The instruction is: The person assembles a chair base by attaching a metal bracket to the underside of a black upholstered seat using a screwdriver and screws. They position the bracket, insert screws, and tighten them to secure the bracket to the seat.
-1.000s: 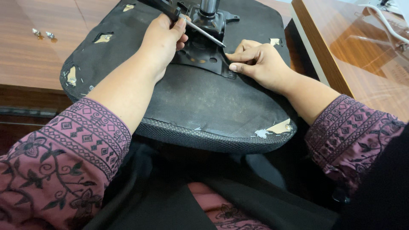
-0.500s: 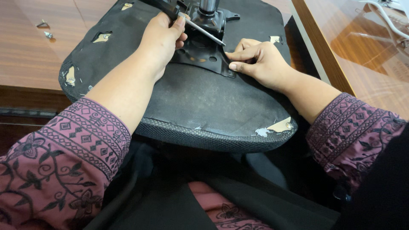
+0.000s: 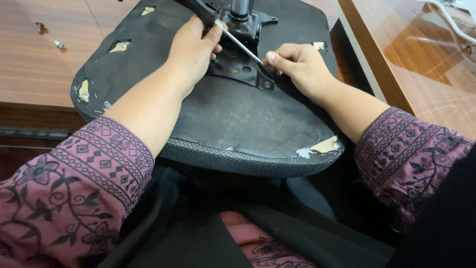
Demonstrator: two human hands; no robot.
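Currently, left grip: left hand (image 3: 191,47) clamped on screwdriver (image 3: 233,38)
Right grip: right hand (image 3: 297,67) fingers pinched together at tip, steadying it on mounting plate (image 3: 238,69)
Advice: keep shaft square

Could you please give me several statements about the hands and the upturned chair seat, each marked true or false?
1. The left hand grips a screwdriver by its dark handle. True.
2. The right hand rests flat on the wooden table, away from the seat. False: its fingertips pinch at the screwdriver's tip on the black metal plate.
3. The chair seat lies underside up. True.
4. Two loose screws lie on the seat's fabric. False: they lie on the wooden table, to the seat's left.
5. Both sleeves are patterned purple. True.
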